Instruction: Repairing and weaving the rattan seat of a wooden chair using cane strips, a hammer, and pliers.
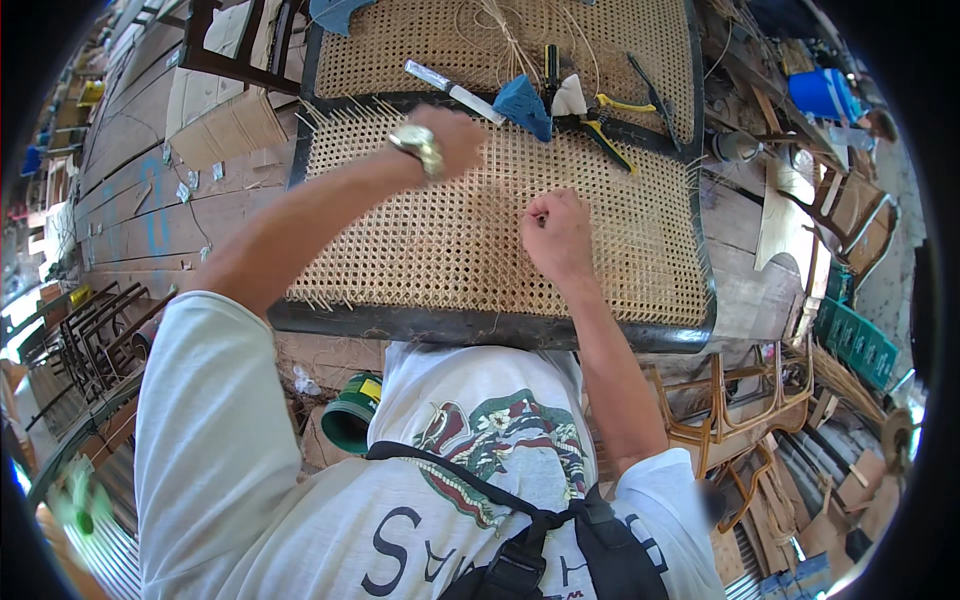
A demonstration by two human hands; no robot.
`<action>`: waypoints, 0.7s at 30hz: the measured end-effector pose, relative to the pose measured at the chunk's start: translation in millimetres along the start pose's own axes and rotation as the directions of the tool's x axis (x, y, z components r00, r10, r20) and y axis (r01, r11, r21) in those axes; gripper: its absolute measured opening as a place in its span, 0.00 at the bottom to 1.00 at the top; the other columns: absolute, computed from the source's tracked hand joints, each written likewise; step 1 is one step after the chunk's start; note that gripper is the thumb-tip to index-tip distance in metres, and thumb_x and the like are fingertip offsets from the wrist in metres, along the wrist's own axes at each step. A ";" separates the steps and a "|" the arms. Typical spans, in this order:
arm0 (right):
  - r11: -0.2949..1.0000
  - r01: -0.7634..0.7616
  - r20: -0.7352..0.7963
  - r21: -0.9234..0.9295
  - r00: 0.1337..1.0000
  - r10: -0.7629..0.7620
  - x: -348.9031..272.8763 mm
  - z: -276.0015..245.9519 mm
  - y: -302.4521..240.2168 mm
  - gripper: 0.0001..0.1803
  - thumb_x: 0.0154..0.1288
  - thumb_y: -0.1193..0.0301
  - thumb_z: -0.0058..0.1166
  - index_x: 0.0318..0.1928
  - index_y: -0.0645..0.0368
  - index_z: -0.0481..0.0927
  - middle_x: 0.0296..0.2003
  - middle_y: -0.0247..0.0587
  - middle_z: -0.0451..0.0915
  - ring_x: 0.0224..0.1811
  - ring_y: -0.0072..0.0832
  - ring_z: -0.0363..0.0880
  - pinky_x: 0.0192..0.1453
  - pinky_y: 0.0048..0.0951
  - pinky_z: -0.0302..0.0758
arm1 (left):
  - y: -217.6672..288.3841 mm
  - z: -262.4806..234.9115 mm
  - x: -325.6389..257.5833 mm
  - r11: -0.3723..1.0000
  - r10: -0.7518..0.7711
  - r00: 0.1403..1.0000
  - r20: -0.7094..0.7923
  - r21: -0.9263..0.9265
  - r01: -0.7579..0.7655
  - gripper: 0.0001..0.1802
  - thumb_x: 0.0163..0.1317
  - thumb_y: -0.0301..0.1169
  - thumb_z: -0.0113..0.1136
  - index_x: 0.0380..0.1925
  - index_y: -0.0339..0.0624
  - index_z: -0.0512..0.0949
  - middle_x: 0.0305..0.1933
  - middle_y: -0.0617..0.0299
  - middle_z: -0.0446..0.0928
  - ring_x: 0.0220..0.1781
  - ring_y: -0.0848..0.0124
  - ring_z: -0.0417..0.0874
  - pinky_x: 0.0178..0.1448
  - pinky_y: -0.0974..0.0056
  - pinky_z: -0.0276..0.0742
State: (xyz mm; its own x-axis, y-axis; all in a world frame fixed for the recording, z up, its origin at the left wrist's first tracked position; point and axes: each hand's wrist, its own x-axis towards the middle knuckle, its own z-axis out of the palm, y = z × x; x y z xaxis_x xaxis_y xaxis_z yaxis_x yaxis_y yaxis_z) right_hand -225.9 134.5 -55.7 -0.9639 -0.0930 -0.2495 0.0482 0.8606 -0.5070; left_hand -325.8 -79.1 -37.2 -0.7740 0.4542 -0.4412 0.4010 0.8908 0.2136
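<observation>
Weathered wooden floorboards (125,205) surround a pale woven cane panel (470,235) in a black frame (480,325), lying beneath both hands, its nearer section longest side to side. Held apart, the left hand (455,140) is nearer the panel's far crossbar, the curled right hand (560,232) over its middle. Blur and folded fingers hide whether either grips anything; the panel's far end is cut off.

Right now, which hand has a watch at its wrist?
The left hand: a shiny watch circles its wrist; the right hand has a bare wrist.

Pliers (606,143) on cane panel (420,240); chairs (110,310), apparently, left.
</observation>
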 end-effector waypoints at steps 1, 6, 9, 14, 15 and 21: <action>0.990 0.095 -0.102 0.107 0.991 -0.084 -10.7 -6.1 2.0 0.12 0.58 0.68 0.61 0.40 0.62 0.82 0.44 0.49 0.78 0.51 0.45 0.75 0.58 0.41 0.72 | -29.2 -4.7 -7.3 0.999 0.005 0.990 -0.138 0.038 0.001 0.24 0.68 0.56 0.53 0.36 0.45 0.79 0.27 0.54 0.82 0.32 0.59 0.85 0.37 0.54 0.80; 0.382 -0.420 0.277 0.823 0.884 0.376 -91.1 -56.1 17.1 0.16 0.70 0.62 0.57 0.49 0.61 0.78 0.41 0.43 0.80 0.43 0.34 0.79 0.46 0.32 0.77 | -92.6 -24.4 -29.1 0.962 -0.269 0.892 -0.364 -0.058 0.266 0.28 0.66 0.59 0.55 0.33 0.43 0.81 0.26 0.55 0.82 0.28 0.59 0.85 0.34 0.54 0.78; -0.430 -0.614 0.726 0.662 0.667 0.166 -94.6 -55.4 7.5 0.16 0.73 0.61 0.55 0.50 0.60 0.76 0.36 0.41 0.80 0.34 0.29 0.79 0.39 0.27 0.77 | -73.5 -13.9 -27.3 0.952 -0.190 0.927 -0.322 -0.291 0.094 0.27 0.63 0.59 0.61 0.28 0.43 0.82 0.22 0.58 0.81 0.24 0.63 0.83 0.32 0.56 0.77; -0.405 -0.488 0.601 0.773 0.767 0.223 -48.4 -8.1 22.0 0.14 0.72 0.63 0.57 0.49 0.58 0.77 0.37 0.37 0.82 0.30 0.21 0.76 0.31 0.22 0.71 | 6.8 14.4 -11.8 0.921 0.081 0.973 -0.218 -0.357 -0.156 0.21 0.67 0.48 0.58 0.32 0.39 0.81 0.36 0.52 0.80 0.40 0.58 0.83 0.43 0.52 0.78; -0.334 -0.477 0.563 0.813 0.791 0.241 -40.1 -14.3 22.1 0.12 0.71 0.63 0.58 0.47 0.57 0.79 0.37 0.34 0.83 0.30 0.18 0.75 0.31 0.20 0.68 | 22.8 9.1 -12.6 0.924 0.088 0.987 -0.137 -0.358 -0.132 0.20 0.67 0.47 0.59 0.34 0.39 0.82 0.38 0.52 0.79 0.43 0.56 0.83 0.45 0.50 0.78; 0.061 -0.412 0.373 0.909 0.871 0.321 -32.2 -23.7 -10.0 0.08 0.65 0.66 0.66 0.34 0.54 0.82 0.31 0.23 0.80 0.31 0.09 0.71 0.36 0.16 0.61 | 39.8 25.4 6.6 0.973 0.225 0.974 -0.024 -0.041 -0.226 0.18 0.63 0.46 0.64 0.37 0.41 0.85 0.40 0.51 0.84 0.46 0.55 0.85 0.48 0.53 0.82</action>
State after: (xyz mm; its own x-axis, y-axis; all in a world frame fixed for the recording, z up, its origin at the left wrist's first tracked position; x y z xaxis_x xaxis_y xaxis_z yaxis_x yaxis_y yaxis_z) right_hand -201.6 140.7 -23.1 -0.7260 0.0080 -0.6877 0.6383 -0.3645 -0.6780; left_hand -302.4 -40.9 -53.8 -0.6758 0.6429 -0.3606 0.5450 0.7652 0.3427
